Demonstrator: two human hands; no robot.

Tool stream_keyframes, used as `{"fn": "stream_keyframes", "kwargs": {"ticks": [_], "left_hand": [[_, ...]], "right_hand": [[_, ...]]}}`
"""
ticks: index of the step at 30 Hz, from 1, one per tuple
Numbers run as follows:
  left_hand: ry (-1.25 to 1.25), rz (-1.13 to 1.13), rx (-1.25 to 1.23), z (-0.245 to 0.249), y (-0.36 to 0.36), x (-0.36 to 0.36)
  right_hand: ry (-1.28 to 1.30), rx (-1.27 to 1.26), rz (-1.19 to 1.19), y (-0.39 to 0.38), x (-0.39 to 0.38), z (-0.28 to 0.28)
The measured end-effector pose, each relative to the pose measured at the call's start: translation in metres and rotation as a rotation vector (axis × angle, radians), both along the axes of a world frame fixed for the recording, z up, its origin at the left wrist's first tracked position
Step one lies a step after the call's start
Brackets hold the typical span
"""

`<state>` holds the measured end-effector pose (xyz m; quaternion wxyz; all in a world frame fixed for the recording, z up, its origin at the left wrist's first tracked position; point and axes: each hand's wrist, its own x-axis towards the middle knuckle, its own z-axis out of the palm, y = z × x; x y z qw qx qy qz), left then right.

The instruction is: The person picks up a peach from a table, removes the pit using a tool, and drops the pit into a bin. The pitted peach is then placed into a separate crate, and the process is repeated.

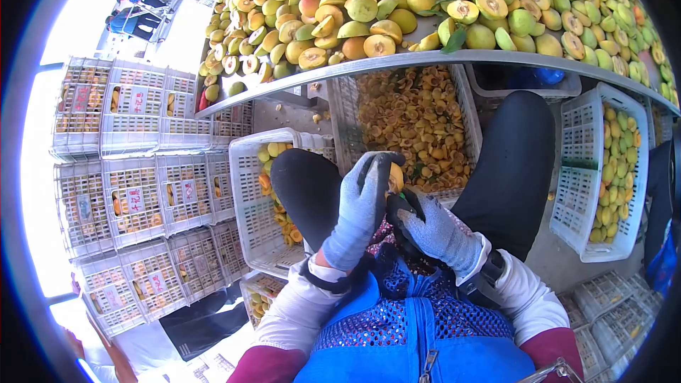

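My left hand (365, 195), in a grey glove with dark fingers, is closed around a yellow-orange fruit half (396, 178) above my lap. Close against it on the right is my right hand (433, 223), gloved the same way, its fingers curled around something small with a bit of green showing. What that is stays mostly hidden. Just beyond both hands, between my knees, a crate (345, 124) holds many small yellow-brown fruit pieces.
A metal-edged table (425, 61) heaped with halved fruit spans the front. White crates of fruit stand at left (245, 220) and right (576, 198). Labelled crates (135, 202) are stacked far left. People are at upper left, lower left and the right edge.
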<state>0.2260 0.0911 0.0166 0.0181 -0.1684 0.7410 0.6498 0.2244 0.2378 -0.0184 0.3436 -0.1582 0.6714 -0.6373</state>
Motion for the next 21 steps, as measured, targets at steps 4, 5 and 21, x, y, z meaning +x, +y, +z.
{"fn": "stream_keyframes", "kwargs": {"ticks": [4,5,21], "left_hand": [[0.205,-0.010,-0.162,-0.020,0.000,0.007],[0.211,-0.024,-0.198,-0.017,0.001,0.007],[0.249,-0.208,-0.046,-0.008,0.000,0.004]], "right_hand": [[-0.466,-0.250,-0.012,0.003,0.012,-0.011],[-0.528,-0.325,-0.008,0.002,0.012,-0.011],[-1.499,-0.871,0.245,0.002,0.011,-0.005]]}}
